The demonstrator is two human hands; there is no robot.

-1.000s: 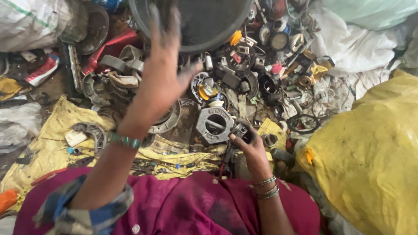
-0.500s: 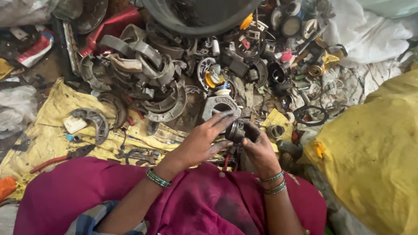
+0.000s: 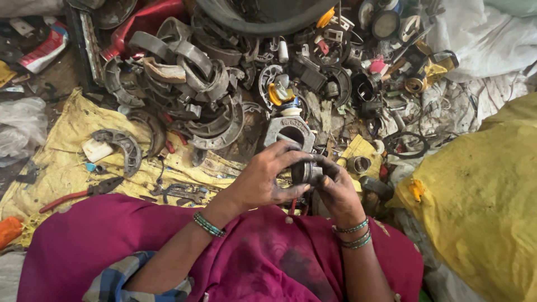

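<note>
- Down from the dark basin (image 3: 263, 17) at the top of the heap, where it was stretched out a second ago, the left hand (image 3: 263, 179) has come back to the lap; half a second ago it was just arriving, and now it is settled against the small dark metal ring (image 3: 305, 172)
- Left hand: fingers curled over the top and near side of the ring, thumb underneath; it grips the ring from the left; fingertips blackened with grease
- Right hand (image 3: 335, 187): it has kept its place through all three pictures, closed round the ring's right side; fingers wrapped behind it, so how far they close cannot be seen
- The ring sits between both hands, held just above the magenta cloth (image 3: 268, 263) over the knees and just in front of the grey square-flanged housing (image 3: 291, 131); its hollow centre faces roughly upward
- Judged from this, the reach is over and two-handed work on the ring is now under way; whether the hands twist it or pull it apart cannot be told
- Nearby and untouched: red-handled pliers (image 3: 78, 193) on the yellow sacking (image 3: 72, 126) to the left; curved grey brake shoes (image 3: 184, 72) piled beyond; a bulging yellow sack (image 3: 481, 201) to the right
</note>
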